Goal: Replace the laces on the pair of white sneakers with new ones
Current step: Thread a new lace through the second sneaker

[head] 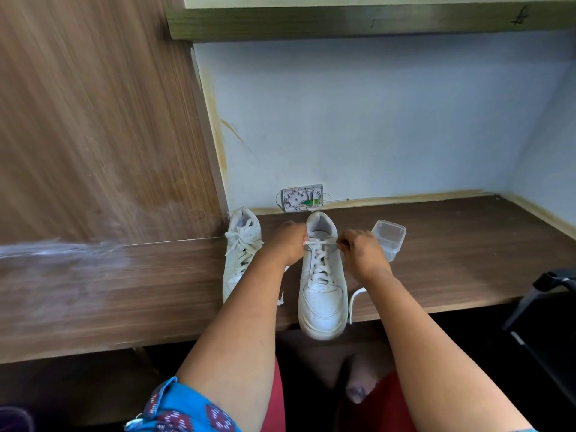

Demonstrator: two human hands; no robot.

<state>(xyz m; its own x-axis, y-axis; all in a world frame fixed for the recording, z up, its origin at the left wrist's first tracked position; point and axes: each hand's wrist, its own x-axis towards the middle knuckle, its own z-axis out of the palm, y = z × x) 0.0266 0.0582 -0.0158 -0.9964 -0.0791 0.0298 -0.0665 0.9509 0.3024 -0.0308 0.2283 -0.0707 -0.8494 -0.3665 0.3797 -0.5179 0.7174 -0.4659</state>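
Head view: white leather low-top sneaker (322, 275) on dark wood desk (452, 260), toe overhanging near edge. Left hand (288, 243) and right hand (361, 251) each pinch flat white lace (321, 243), strung taut between fingers across top eyelets. Second white laced sneaker (241, 254) just left of left fingers; clear plastic tub (389, 238) beside right. Judgement: lace soft, limp, light; pinch near tips. Shoe light, may slide under pull.

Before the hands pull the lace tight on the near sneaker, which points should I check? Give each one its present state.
1. Left hand pinches a lace end: ok.
2. Right hand pinches the other end: ok.
3. Lace spans the top eyelets: ok.
4. Near sneaker sits fully on the desk: not ok, toe overhangs the edge.
5. Both ends equal in length: cannot tell.
6. Plastic container is apart from the right hand: ok.
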